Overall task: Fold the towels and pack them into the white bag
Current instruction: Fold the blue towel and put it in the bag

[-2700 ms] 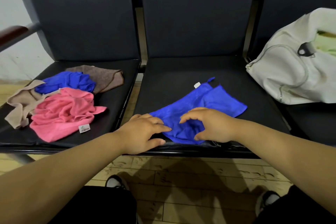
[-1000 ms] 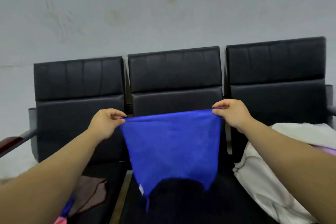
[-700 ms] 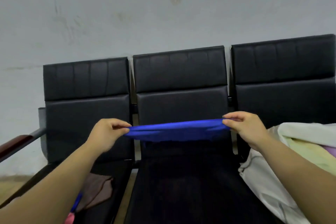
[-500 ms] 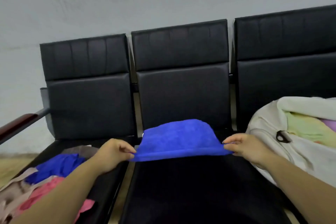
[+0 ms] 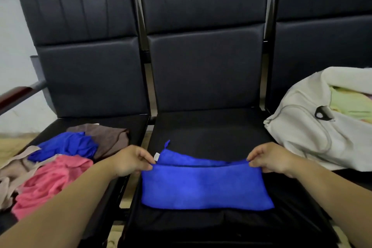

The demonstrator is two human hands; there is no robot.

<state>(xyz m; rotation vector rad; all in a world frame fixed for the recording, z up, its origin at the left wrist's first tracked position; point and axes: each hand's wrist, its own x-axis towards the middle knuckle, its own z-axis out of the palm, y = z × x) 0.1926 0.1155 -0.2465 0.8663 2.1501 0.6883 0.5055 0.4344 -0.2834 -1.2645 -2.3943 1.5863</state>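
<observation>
As it lies half-folded, blue towel (image 5: 203,187), flat, both corners pinched.

2 bare forearms reach forward, the left hand (image 5: 130,160) and right hand (image 5: 269,159) each pinching a corner of the blue towel (image 5: 201,187).
</observation>
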